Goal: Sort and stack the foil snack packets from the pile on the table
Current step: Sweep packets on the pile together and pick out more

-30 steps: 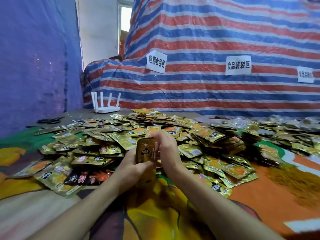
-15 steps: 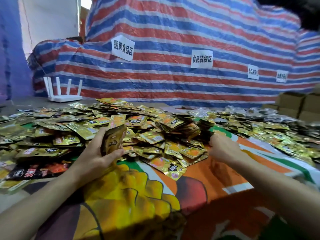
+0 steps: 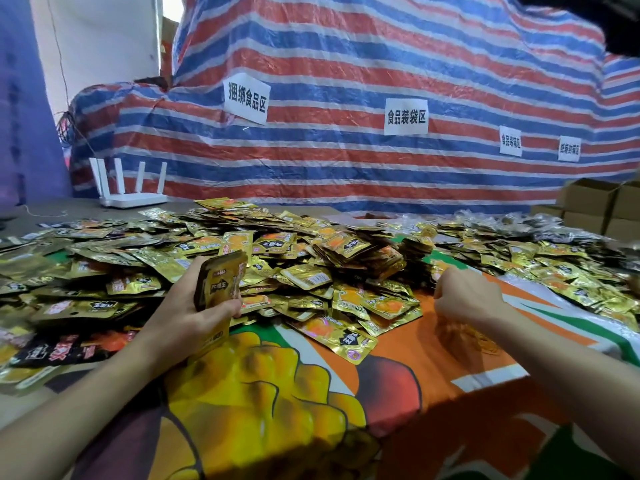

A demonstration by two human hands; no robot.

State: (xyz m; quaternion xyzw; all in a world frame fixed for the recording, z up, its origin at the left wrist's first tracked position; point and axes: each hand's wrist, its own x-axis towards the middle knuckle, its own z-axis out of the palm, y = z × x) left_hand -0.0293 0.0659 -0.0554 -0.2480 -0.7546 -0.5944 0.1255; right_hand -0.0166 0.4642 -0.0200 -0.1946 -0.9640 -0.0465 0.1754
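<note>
Left hand (image 3: 188,311): grips upright stack of gold packets (image 3: 221,282), thumb across lower front, at near edge of pile.
Right hand (image 3: 464,296): fingers curled at pile's right side, tips hidden; cannot tell whether it holds anything.
Pile of foil packets (image 3: 311,261): spread across cloth-covered worktop (image 3: 277,410).
White router (image 3: 128,199): far left.
</note>
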